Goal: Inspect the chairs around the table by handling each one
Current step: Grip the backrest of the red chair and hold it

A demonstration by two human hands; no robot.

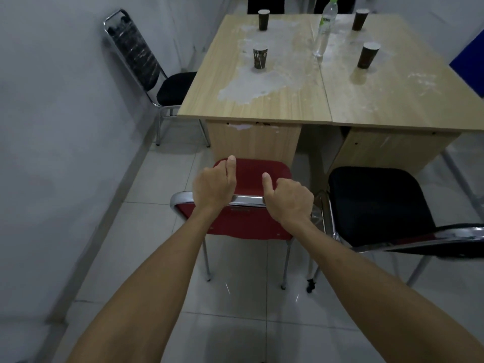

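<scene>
A red chair (258,176) with a chrome frame stands in front of me, its seat facing the wooden table (262,100). My left hand (213,186) grips the chrome top rail of its backrest near the left end, thumb pointing forward. My right hand (289,197) grips the same rail near the right end, thumb up. A black chair (374,203) stands right beside the red one. Another black chair (172,87) sits at the table's left side, by the wall.
On the table stand several dark paper cups (259,57) and a clear plastic bottle (324,30). A grey wall (65,127) runs close along the left. The floor is pale tile (235,323). A blue panel (471,58) shows at the right edge.
</scene>
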